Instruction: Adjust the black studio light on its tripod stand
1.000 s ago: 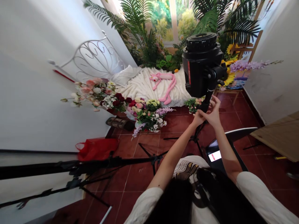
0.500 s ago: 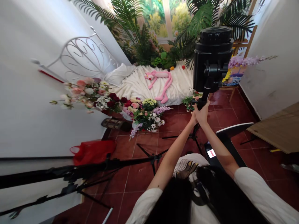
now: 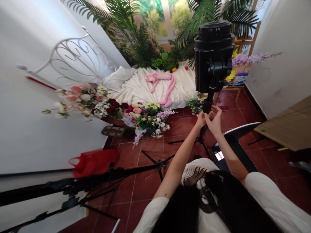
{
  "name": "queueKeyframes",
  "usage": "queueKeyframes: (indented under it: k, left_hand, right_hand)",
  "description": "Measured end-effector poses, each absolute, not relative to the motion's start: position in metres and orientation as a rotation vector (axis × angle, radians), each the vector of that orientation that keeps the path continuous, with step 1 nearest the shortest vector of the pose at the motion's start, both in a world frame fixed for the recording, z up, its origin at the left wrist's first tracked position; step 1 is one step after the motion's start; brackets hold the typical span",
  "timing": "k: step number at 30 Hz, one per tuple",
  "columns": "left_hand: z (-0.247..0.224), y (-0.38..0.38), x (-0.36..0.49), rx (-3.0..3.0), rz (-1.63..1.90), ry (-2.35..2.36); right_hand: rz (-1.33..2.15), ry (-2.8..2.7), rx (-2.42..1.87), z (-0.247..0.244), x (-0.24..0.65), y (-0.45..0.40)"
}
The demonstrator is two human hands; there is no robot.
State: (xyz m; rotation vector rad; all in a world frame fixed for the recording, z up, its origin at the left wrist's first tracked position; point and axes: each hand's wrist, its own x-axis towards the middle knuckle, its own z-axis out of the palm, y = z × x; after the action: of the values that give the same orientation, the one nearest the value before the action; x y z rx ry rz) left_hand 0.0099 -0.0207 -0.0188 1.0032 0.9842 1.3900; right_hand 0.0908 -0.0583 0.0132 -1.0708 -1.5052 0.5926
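In front of the bed [image 3: 136,87], the stand [image 3: 207,105] carries the lamp [image 3: 211,51]. Below the lamp, the right hand [image 3: 214,121] has just loosened, fingers spread, so firm support seems eased; the left hand [image 3: 200,119] touches the stand, its grip too hidden to tell.

From my end I have a black lamp [image 3: 213,61] above the grip, mounted at the head of a slim black stand [image 3: 211,94]. I see a boxy housing with a round, slotted end uppermost, farthest from the grip. Between lamp and grip, a black bracket [image 3: 215,72] with knobs joins the two. A dark collar [image 3: 207,106] sits right at the grip, against the fingers. Below the grip I make out spread legs [image 3: 199,139] on the floor. I can't tell from this angle whether the stand is plumb.
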Motion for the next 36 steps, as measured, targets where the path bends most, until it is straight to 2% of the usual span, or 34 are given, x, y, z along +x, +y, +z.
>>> queueKeyframes:
  k: [8,14,21,28,36]
  left_hand:
    - [-0.020,-0.023,0.011,1.071,1.423,1.146]
    - [-0.021,-0.023,0.008,1.092,1.416,1.129]
    - [-0.020,-0.022,0.006,1.098,1.408,1.129]
    - [-0.015,-0.023,0.003,1.135,1.371,1.115]
    - [-0.023,-0.021,0.003,1.123,1.361,1.110]
  right_hand:
    - [0.548,-1.677,-1.257,-0.007,0.136,-0.100]
    - [0.559,-1.709,-1.259,-0.009,0.130,-0.092]
    - [0.737,-1.609,-1.344,-0.010,0.128,-0.083]
    - [0.879,-1.784,-1.273,0.000,0.136,-0.072]
    - [0.881,-1.809,-1.347,-0.003,0.135,-0.060]
